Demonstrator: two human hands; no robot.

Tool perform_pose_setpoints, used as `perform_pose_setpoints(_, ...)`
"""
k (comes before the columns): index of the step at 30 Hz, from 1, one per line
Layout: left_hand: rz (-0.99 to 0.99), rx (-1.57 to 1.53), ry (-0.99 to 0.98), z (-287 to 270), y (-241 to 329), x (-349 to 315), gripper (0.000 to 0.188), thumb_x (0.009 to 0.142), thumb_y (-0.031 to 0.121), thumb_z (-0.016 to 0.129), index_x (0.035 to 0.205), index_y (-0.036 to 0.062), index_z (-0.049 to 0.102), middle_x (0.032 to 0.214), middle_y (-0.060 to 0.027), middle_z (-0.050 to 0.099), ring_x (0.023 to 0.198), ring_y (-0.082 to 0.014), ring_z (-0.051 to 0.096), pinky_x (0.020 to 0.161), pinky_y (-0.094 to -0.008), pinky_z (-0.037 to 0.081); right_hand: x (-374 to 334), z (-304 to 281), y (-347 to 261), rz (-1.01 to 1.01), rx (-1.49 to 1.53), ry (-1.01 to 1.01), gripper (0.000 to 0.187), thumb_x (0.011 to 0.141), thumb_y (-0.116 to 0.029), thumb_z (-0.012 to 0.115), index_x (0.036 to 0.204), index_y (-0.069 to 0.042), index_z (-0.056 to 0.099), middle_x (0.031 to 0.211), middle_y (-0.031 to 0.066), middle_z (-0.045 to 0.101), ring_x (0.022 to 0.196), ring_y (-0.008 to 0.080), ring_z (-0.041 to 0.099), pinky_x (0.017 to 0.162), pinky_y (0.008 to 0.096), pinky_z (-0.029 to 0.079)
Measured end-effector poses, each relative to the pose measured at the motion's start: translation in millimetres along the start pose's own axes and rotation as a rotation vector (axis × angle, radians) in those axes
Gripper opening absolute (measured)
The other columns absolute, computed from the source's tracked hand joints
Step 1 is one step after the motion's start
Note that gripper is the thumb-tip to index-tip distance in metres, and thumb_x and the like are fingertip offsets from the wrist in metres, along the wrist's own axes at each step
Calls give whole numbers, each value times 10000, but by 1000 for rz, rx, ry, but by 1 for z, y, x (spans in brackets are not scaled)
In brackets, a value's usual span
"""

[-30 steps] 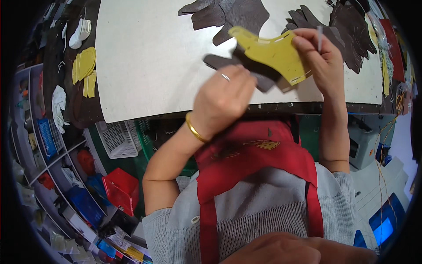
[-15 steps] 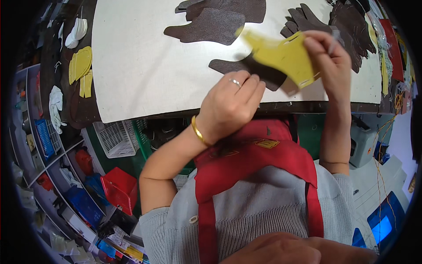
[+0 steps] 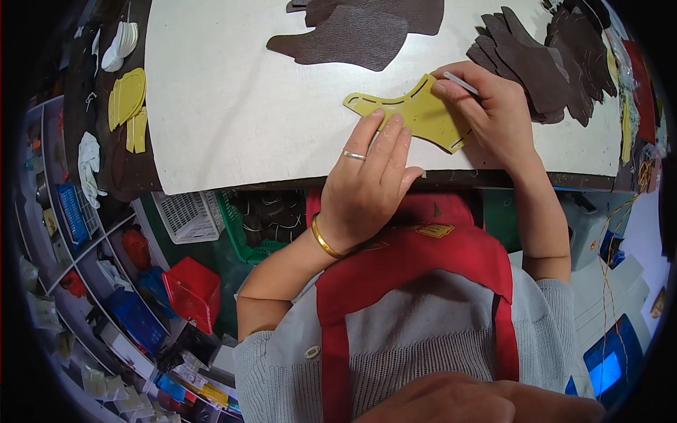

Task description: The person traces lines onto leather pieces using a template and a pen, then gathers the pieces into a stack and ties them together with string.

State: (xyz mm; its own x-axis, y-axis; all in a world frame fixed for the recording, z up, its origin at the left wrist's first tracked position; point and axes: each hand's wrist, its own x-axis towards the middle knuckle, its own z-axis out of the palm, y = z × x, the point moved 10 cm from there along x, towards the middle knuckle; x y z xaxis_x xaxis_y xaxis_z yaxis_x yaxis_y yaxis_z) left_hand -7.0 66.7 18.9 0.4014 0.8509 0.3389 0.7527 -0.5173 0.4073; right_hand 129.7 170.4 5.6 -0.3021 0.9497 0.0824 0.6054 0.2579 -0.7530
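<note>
A yellow template (image 3: pixel 421 113) with dark slots along its edges lies on the white work board near its front edge. My left hand (image 3: pixel 372 166) rests on it, fingers stretched out and pressing its lower left edge. A slim whitish pen-like stick (image 3: pixel 462 84) is held in my right hand (image 3: pixel 493 113), whose fingers are closed at the template's upper right edge. The dark brown leather piece seen earlier in this spot is hidden beneath the template and hands. Farther back lie other dark brown leather pieces (image 3: pixel 345 39).
A pile of cut brown leather pieces (image 3: pixel 525 70) lies at the right of the board (image 3: pixel 211 106). More yellow templates (image 3: pixel 127 100) and a white glove (image 3: pixel 89 166) are at the left. Below stand a white basket (image 3: pixel 189 217), a green crate (image 3: pixel 236 233) and a red bin (image 3: pixel 192 292).
The yellow template has come down from the air onto the board. My left hand has gone from closed fingers to flat on it. My right hand has moved down and left.
</note>
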Motion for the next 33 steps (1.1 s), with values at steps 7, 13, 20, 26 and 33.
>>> perform_pose_setpoints(7, 122, 92, 68, -10, 1, 15, 348, 800, 60, 703, 1134, -35, 693, 1161, -149, 675, 1065, -325, 653, 906, -387, 560, 2, -15, 14, 110, -68, -108, 267, 907, -290, 735, 1095, -101, 723, 831, 120, 743, 745, 301, 724, 670, 370, 551)
perform_pose_setpoints(13, 222, 228, -120, -2, 13, 27, 371, 787, 119, 676, 1153, 77, 724, 1080, -61, 687, 866, -189, 650, 707, -287, 571, -17, -26, 4, -3, -174, 17, 334, 826, -272, 803, 1087, -95, 694, 848, 100, 745, 761, 299, 721, 691, 396, 555)
perform_pose_setpoints(20, 230, 232, -64, 3, 25, 18, 349, 823, 150, 656, 1160, 100, 735, 1118, -100, 684, 908, -230, 649, 852, -403, 581, -1, -61, -12, -83, -74, 227, 187, 895, -203, 720, 1031, -78, 697, 925, 79, 703, 741, 261, 694, 657, 352, 540)
perform_pose_setpoints(26, 164, 160, 22, 2, 27, 18, 200, 810, 160, 660, 987, 81, 711, 1065, -131, 665, 1012, -277, 652, 946, -459, 558, 28, 24, -65, -246, 57, -164, 258, 1025, -322, 548, 1022, -127, 717, 752, 61, 715, 701, 279, 710, 630, 370, 543)
perform_pose_setpoints(33, 171, 74, 8, 4, 24, 14, 192, 859, 239, 596, 973, 100, 663, 999, -101, 629, 994, -273, 628, 992, -484, 527, 38, 61, -82, -325, -205, -301, 300, 1018, -376, 557, 958, -105, 672, 710, 83, 699, 688, 315, 698, 570, 430, 527)
